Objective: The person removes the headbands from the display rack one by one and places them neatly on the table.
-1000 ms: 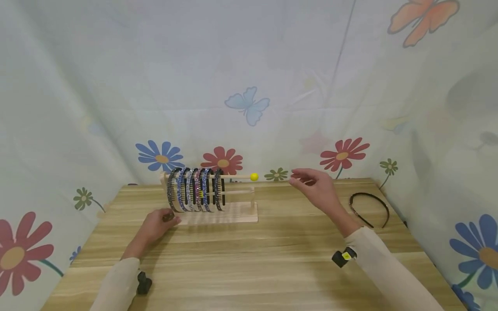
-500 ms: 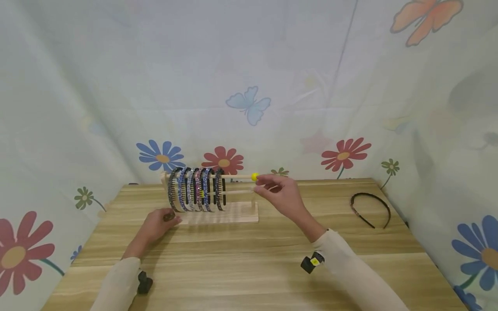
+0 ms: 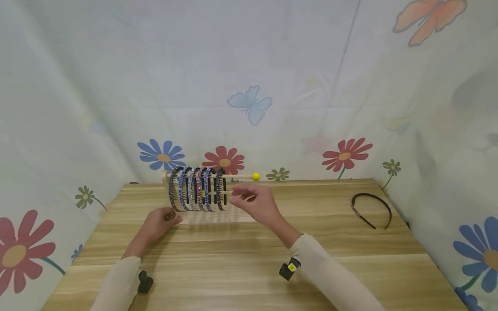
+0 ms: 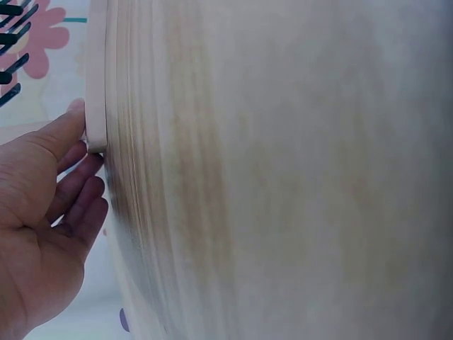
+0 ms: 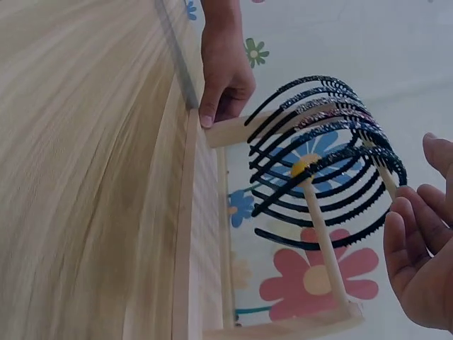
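Note:
A wooden headband stand (image 3: 237,217) carries a row of glittery toothed headbands (image 3: 199,190) in black, blue, silver and pink. My left hand (image 3: 155,224) pinches the left end of its base. In the left wrist view, that thumb lies on the base board (image 4: 97,71), with fingers on its other side. My right hand (image 3: 260,205), loosely bent, is beside the rightmost, dark headband (image 3: 220,190). In the right wrist view its fingertips are right at that headband's edge (image 5: 401,170) and the thumb stands apart from the fingers.
The stand's upper rod ends in a yellow ball (image 3: 256,176), above and behind my right hand. A loose black headband (image 3: 390,211) lies at the right of the wooden table (image 3: 218,268). A flower-printed curtain (image 3: 295,129) hangs behind and at both sides.
My right hand has moved left and slightly down, from right of the stand, past the yellow ball, to the rightmost headband. My left hand stays at the base.

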